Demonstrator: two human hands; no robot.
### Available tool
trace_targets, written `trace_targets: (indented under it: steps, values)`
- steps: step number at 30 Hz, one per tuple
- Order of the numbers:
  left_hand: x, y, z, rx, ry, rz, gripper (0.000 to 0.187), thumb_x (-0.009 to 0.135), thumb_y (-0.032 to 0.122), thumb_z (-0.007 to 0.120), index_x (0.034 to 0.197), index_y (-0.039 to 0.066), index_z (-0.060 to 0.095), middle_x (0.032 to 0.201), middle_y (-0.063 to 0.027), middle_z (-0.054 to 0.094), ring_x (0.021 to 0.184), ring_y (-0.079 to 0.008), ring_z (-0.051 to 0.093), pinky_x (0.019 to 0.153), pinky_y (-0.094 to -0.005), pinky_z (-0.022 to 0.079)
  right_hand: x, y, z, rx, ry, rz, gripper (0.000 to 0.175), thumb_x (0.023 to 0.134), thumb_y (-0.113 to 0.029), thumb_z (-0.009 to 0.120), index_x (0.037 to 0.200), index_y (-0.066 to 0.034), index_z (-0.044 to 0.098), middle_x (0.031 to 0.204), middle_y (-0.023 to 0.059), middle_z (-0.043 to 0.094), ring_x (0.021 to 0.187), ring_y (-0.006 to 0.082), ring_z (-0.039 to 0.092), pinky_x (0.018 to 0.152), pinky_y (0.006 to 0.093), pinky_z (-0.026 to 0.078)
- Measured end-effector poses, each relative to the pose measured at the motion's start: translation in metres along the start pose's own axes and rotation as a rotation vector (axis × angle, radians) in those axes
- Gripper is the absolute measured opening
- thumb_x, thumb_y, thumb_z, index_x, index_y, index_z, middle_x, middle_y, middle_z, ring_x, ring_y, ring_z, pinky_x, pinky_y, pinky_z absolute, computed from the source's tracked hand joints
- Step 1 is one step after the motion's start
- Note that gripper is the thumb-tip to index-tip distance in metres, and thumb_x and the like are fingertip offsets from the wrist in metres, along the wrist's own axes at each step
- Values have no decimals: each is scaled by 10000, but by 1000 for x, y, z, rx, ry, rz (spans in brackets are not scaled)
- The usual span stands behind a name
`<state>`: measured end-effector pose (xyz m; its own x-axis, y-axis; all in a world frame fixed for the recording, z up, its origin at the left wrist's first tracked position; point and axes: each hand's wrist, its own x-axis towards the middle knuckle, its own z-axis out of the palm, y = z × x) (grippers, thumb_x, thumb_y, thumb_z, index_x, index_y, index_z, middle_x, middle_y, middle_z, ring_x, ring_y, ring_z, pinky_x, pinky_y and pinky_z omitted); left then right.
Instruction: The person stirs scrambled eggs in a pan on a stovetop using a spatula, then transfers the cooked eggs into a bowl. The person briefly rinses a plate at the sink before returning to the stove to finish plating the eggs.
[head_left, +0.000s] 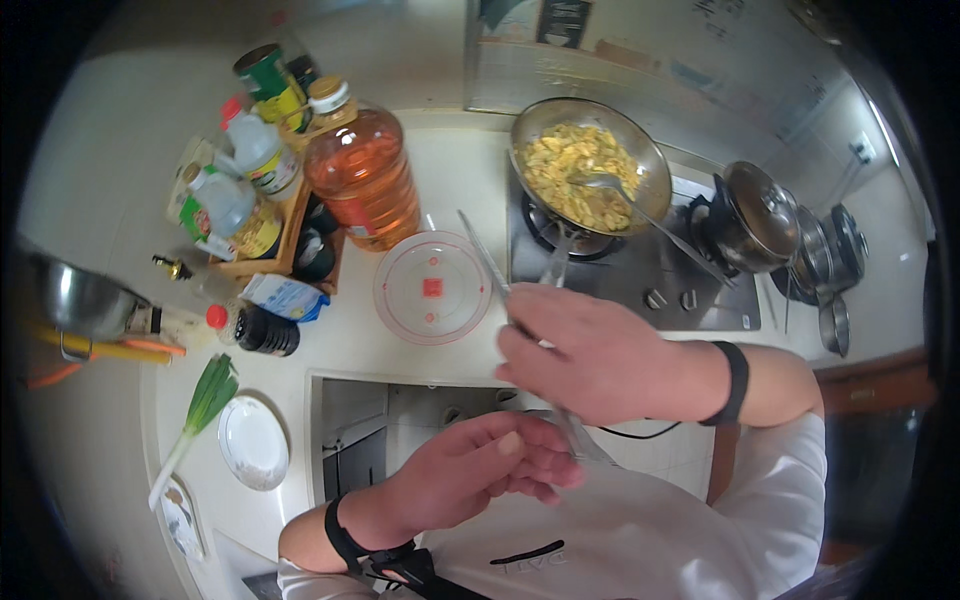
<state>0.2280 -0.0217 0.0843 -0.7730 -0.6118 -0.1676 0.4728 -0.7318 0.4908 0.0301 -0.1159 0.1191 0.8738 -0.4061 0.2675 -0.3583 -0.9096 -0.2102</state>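
Note:
In my right hand (585, 352) is a long, thin metal utensil (484, 251), its tip pointing away from me beside the plate. The fist hides its middle, so its exact kind is unclear. My left hand (487, 465) hovers below, palm partly up and fingers loosely apart, close to the utensil's lower end; contact cannot be made out. Beyond my hands lies a white plate (405, 300) with red marks. On the stove a steel wok (652, 161) holds a yellow egg-like dish (577, 161) with pale pieces. A metal spatula (679, 244) rests in it.
A large oil bottle (367, 172) and a wooden rack (289, 251) of bottles stand left. Nearer are a dark sauce bottle (262, 330), a green onion (199, 409) and an oval white dish (253, 442). Lidded pots (757, 217) stand right of the wok. The counter edge (360, 379) borders an opening.

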Motion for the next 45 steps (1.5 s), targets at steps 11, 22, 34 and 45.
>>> trace_targets:
  steps: [11, 22, 34, 45]
  values:
    - [0, 11, -10, 203, 459, -39, 266, 1019, 274, 408, 1005, 28, 508, 718, -116, 614, 691, -274, 666, 573, -330, 496, 37, 5, 68, -344, 54, -47, 358, 672, -165, 612, 976, 20, 573, 991, 143, 537, 904, 285, 578, 740, 324, 526]
    - [3, -2, -187, 499, 590, -86, 227, 980, 242, 439, 922, 40, 524, 724, -65, 592, 651, -182, 629, 577, -284, 486, 7, -20, -38, -2, 229, 145, 383, 733, -52, 696, 1106, -4, 629, 926, 156, 607, 758, 290, 618, 630, 330, 510]
    - [18, -23, -256, 783, 727, -134, 226, 954, 234, 441, 912, 28, 522, 722, -70, 606, 640, -168, 615, 582, -289, 483, -10, -98, -106, 50, 210, 66, 389, 729, -9, 692, 1012, -104, 442, 823, 102, 568, 591, 218, 519, 471, 338, 382]
    - [27, -23, -268, 871, 792, -198, 249, 957, 239, 443, 954, 10, 540, 699, -70, 617, 608, -155, 625, 541, -283, 492, -26, -104, -112, -154, 242, 361, 193, 706, -75, 701, 847, -59, 571, 782, 84, 570, 645, 216, 534, 562, 337, 422]
